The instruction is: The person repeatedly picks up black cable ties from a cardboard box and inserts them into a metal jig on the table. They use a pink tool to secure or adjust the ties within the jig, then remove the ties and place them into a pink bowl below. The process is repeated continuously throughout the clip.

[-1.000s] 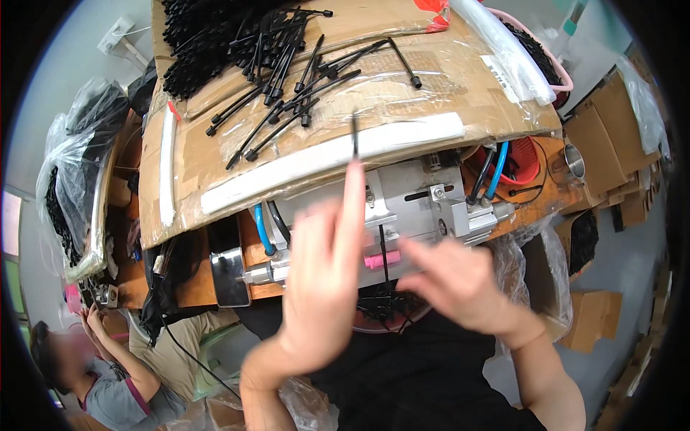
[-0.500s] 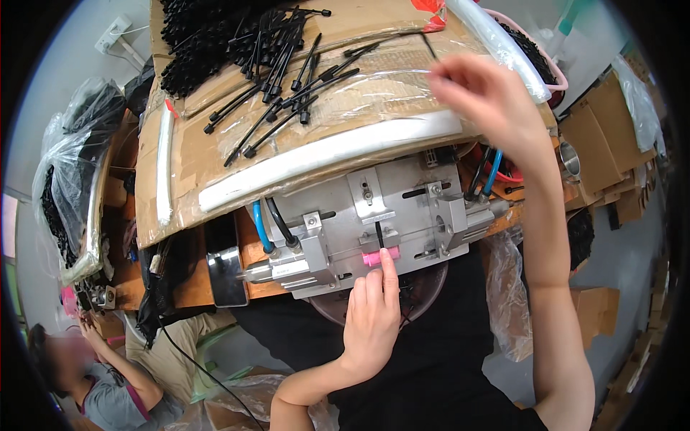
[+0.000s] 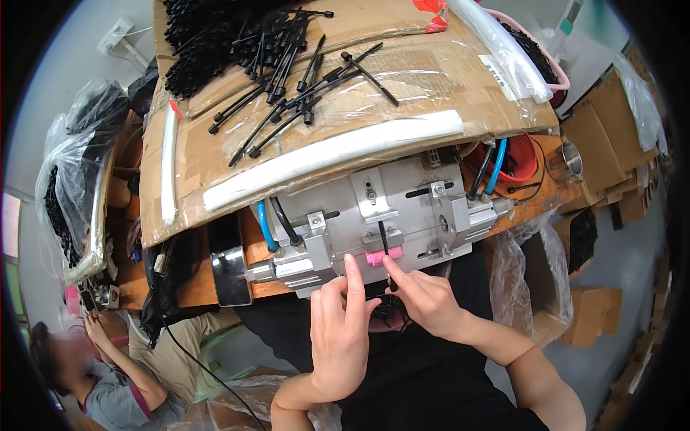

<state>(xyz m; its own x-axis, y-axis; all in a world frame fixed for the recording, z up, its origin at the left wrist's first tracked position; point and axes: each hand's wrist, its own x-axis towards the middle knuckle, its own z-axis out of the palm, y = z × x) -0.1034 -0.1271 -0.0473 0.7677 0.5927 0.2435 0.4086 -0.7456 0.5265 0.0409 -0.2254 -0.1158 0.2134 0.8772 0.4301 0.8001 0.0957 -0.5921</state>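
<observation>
Left hand (image 3: 341,337): released, 1 finger straight and the others curled, near the metal plate's (image 3: 402,172) front edge.
Black rod (image 3: 384,238): across the pink block (image 3: 374,258), midway along that edge.
Right hand (image 3: 431,303): at the rod's near end; fingers hide the contact, so I cannot tell whether it grips.

Bright, diffuse light, glare on glossy panel (image 3: 231,279), bowed, dark edges
</observation>
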